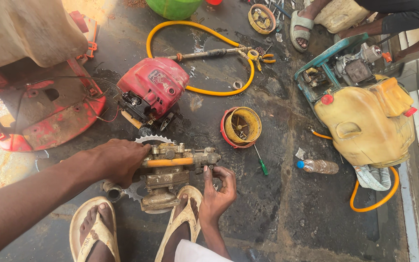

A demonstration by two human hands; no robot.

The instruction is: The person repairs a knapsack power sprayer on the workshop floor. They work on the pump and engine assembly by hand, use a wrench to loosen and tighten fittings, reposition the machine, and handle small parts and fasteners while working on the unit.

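Close in, the metal pump body point(170, 174) sits between two sandalled feet; left hand point(117, 162) grips its 9 o'clock side, right hand point(219, 191) pinches its 3 o'clock fitting. It looks heavy, rigid, greasy; hold the casting. The red engine point(153, 92) lies at 12.

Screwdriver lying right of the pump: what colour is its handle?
Green. The screwdriver lies on the dark floor beside the yellow-lined round tin; the head view shows it best.

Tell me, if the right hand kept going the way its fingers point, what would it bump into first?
The right hand points up the picture, its fingers already on the end of the grimy brass-coloured metal pump. Past that, probably the round yellow can with a red rim, though depth is unclear.
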